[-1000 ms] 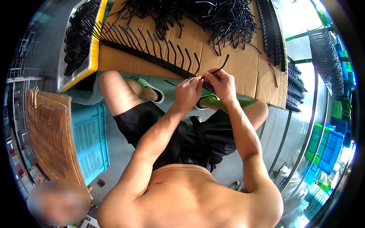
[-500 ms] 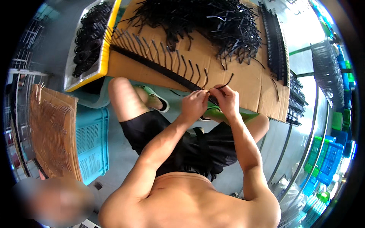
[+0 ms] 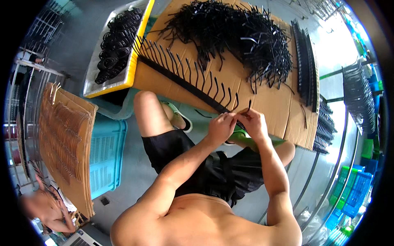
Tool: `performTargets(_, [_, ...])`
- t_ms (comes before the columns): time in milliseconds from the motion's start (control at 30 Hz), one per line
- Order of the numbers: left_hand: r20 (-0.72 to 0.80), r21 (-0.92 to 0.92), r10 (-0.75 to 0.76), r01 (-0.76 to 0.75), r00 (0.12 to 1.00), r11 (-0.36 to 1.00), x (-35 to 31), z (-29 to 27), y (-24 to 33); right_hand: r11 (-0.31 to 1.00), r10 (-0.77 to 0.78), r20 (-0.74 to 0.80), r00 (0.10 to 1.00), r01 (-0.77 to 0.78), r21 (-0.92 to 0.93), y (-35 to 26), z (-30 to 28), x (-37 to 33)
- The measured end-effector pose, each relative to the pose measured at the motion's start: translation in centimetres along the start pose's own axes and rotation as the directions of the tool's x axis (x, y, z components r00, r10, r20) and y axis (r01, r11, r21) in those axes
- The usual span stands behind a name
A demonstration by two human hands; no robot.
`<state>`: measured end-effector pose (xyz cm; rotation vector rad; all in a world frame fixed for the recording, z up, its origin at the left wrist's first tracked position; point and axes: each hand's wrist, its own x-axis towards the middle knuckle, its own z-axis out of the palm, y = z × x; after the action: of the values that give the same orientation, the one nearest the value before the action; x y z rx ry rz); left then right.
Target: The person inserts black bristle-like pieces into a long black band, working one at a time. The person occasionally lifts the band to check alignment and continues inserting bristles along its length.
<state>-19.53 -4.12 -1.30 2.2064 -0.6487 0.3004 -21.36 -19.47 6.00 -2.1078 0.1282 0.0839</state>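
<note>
1. Workshop floor, with a cardboard sheet (image 3: pixel 262 98) as the landmark.
2. Both hands at its near edge: left hand (image 3: pixel 221 128) pinching the black strip (image 3: pixel 184 80), right hand (image 3: pixel 255 123) fingers closed on a curved black prong (image 3: pixel 249 105).
3. Best kept upright, seated squarely beside the last prong.
4. Loose prong pile (image 3: pixel 234 37) farther up; yellow tray (image 3: pixel 119 49) left of it.

Bright daylight floods in from the upper right, glaring white off the floor (image 3: pixel 340 53); centre sharp, fisheye bending the rim, lower-left corner blurred, black surround.
</note>
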Motion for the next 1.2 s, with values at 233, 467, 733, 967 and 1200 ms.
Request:
performTargets(233, [-0.123, -0.095, 0.101, -0.113, 0.987, 0.989, 0.0, 0.6, -0.4, 0.886, -0.350, 0.094, 0.932, 0.362, -0.291, -0.2, -2.6, 13.3])
performTargets(467, [-0.105, -0.283, 0.060, -0.088, 0.993, 0.955, -1.4, 0.1, -0.9, 0.028, -0.397, 0.655, 0.643, 0.722, -0.692, -2.4, 6.8, 26.0])
performTargets(733, [-0.130, -0.232, -0.042, 0.011, 0.991, 0.973, -0.1, 0.5, -2.7, -0.052, -0.142, 0.667, 0.731, 0.667, -0.743, -1.2, 7.4, 29.2])
performTargets(967, [-0.132, -0.163, -0.048, 0.026, 0.990, 0.986, -0.3, 1.0, -2.8, 0.469, -0.137, 0.482, 0.865, 0.485, -0.738, 1.4, 2.5, 26.0])
performTargets(1200, [-0.078, -0.148, -0.204, 0.191, 0.976, 0.970, 1.5, -0.2, -2.7, 0.591, 0.316, 0.271, 0.909, 0.035, -0.806, 3.6, 1.1, 19.3])
